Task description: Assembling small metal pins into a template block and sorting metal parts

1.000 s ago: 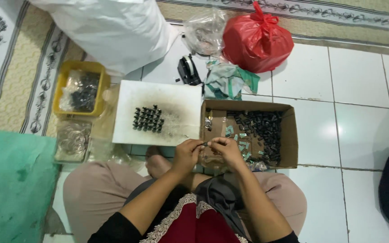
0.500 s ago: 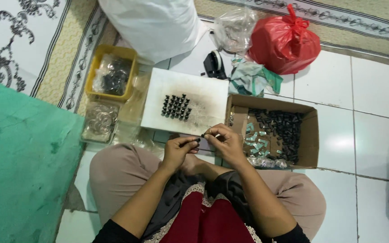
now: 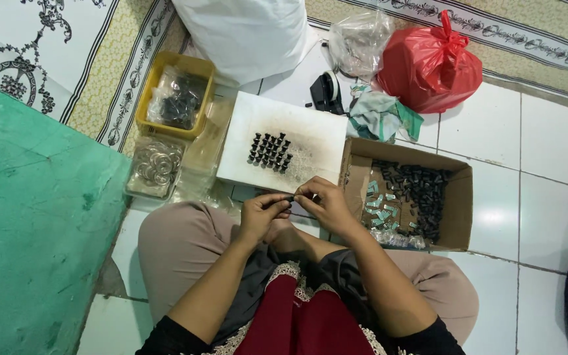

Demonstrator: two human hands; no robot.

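My left hand and my right hand meet fingertip to fingertip above my lap, pinching one small black part between them. Just beyond them lies a white board with a cluster of small black upright pieces standing in rows on it. To the right, an open cardboard box holds many loose black parts and some small pale green packets.
A yellow tray holds a bag of dark parts at the left. Below it sits a clear bag of metal rings. A red plastic bag, a clear bag, a black tape dispenser, a white sack and a green mat surround me.
The view has shifted, so everything sits further right and lower in frame. My hands stay together at the small black part, close to the board's near edge.
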